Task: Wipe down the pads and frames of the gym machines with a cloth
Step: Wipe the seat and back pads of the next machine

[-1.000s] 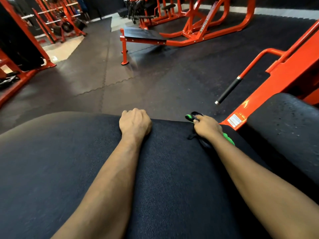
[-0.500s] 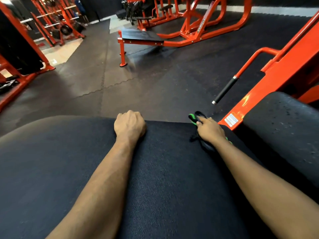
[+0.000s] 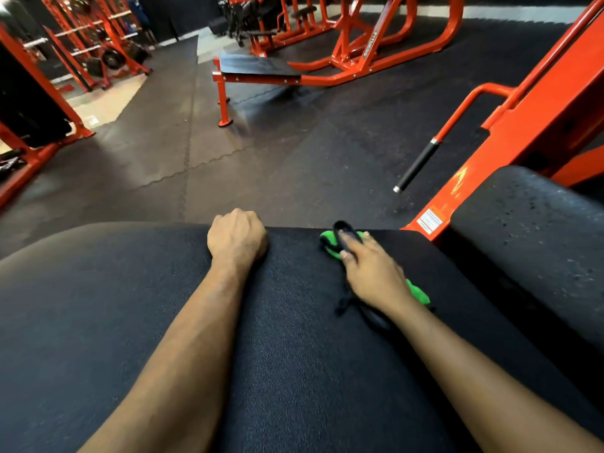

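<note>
A wide black pad (image 3: 294, 354) fills the lower half of the view. My left hand (image 3: 237, 238) is curled at the pad's far edge, fingers wrapped over the rim. To its right lies a green cloth (image 3: 330, 245) with a black strap looped on it. My right hand (image 3: 372, 276) presses down on the cloth with fairly straight fingers, and green shows both ahead of the fingertips and behind the wrist. At the right, the machine's orange frame (image 3: 523, 135) rises beside a second black pad (image 3: 529, 240).
A black-gripped handle bar (image 3: 416, 165) juts from the orange frame toward the floor. A flat black bench (image 3: 258, 68) on orange legs stands ahead on the dark rubber floor. Orange racks (image 3: 36, 103) line the left side, and other orange machines stand at the back.
My right hand has slid with the cloth a little toward me and to the left on the pad. My left hand stays at the far edge.
</note>
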`<action>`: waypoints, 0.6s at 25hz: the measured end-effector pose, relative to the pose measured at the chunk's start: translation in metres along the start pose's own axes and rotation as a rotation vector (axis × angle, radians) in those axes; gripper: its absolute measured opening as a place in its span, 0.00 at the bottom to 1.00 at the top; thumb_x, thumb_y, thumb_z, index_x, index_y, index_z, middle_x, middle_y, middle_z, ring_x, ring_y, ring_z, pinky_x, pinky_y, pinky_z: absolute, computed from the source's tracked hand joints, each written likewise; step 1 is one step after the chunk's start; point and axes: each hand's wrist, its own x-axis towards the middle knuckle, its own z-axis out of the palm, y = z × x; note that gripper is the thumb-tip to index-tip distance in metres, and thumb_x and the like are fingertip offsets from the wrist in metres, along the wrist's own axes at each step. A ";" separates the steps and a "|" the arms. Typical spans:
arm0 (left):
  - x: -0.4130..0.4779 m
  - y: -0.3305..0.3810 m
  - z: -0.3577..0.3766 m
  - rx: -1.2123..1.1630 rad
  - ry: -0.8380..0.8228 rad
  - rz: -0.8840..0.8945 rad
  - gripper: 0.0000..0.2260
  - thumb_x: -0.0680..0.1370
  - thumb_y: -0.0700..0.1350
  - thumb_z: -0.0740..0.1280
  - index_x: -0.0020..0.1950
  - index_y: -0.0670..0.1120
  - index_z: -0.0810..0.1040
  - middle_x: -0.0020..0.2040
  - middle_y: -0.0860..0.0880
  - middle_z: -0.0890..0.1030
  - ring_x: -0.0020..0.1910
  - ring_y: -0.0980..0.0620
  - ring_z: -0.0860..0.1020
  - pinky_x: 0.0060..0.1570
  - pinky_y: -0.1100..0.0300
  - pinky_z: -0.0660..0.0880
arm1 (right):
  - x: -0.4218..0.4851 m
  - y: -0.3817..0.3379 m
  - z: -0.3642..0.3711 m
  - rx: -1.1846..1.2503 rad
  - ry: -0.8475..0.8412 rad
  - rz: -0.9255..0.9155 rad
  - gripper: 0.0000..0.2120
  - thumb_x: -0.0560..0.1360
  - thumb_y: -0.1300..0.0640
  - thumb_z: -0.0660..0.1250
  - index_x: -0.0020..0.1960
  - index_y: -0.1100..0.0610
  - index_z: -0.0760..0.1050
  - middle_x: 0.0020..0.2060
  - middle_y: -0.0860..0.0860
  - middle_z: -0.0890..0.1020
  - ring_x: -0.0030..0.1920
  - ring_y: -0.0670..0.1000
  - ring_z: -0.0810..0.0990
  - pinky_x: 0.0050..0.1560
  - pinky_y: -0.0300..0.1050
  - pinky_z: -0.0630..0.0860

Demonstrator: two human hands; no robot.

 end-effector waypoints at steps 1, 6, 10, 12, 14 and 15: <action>0.000 0.000 0.000 0.005 -0.003 0.003 0.15 0.78 0.39 0.58 0.57 0.45 0.83 0.55 0.41 0.82 0.56 0.37 0.78 0.49 0.55 0.68 | 0.023 0.015 0.000 -0.038 -0.008 0.047 0.21 0.84 0.49 0.56 0.77 0.46 0.65 0.77 0.55 0.65 0.79 0.54 0.59 0.73 0.53 0.64; -0.002 0.001 -0.004 0.021 -0.016 0.008 0.16 0.78 0.38 0.58 0.58 0.45 0.82 0.55 0.42 0.81 0.57 0.39 0.78 0.48 0.55 0.67 | 0.063 0.035 0.001 -0.063 0.011 0.234 0.20 0.83 0.48 0.56 0.74 0.48 0.69 0.71 0.58 0.71 0.72 0.61 0.69 0.68 0.55 0.68; -0.001 0.000 -0.005 0.037 -0.032 0.018 0.15 0.78 0.38 0.58 0.58 0.44 0.82 0.56 0.42 0.81 0.57 0.39 0.78 0.52 0.54 0.68 | -0.022 -0.008 -0.002 -0.046 0.046 0.040 0.20 0.84 0.50 0.58 0.75 0.47 0.68 0.74 0.52 0.70 0.73 0.57 0.68 0.69 0.49 0.67; -0.001 0.000 -0.004 0.044 -0.025 0.027 0.15 0.78 0.38 0.58 0.58 0.44 0.82 0.55 0.42 0.81 0.56 0.39 0.78 0.52 0.54 0.68 | -0.067 -0.027 -0.003 -0.036 0.055 -0.094 0.22 0.84 0.49 0.58 0.77 0.44 0.65 0.77 0.47 0.67 0.77 0.52 0.62 0.73 0.44 0.62; -0.001 0.000 -0.004 0.049 -0.025 0.028 0.15 0.79 0.39 0.58 0.58 0.44 0.82 0.55 0.42 0.82 0.55 0.39 0.78 0.52 0.54 0.68 | -0.066 -0.032 -0.002 -0.052 0.036 -0.167 0.22 0.84 0.49 0.57 0.78 0.42 0.64 0.77 0.44 0.66 0.79 0.50 0.58 0.75 0.43 0.58; -0.001 0.000 -0.004 0.048 -0.025 0.025 0.15 0.79 0.39 0.58 0.59 0.44 0.82 0.55 0.41 0.82 0.56 0.39 0.78 0.52 0.54 0.68 | -0.054 -0.035 0.001 -0.057 0.025 -0.169 0.22 0.84 0.49 0.57 0.78 0.42 0.64 0.77 0.44 0.66 0.79 0.50 0.57 0.76 0.44 0.58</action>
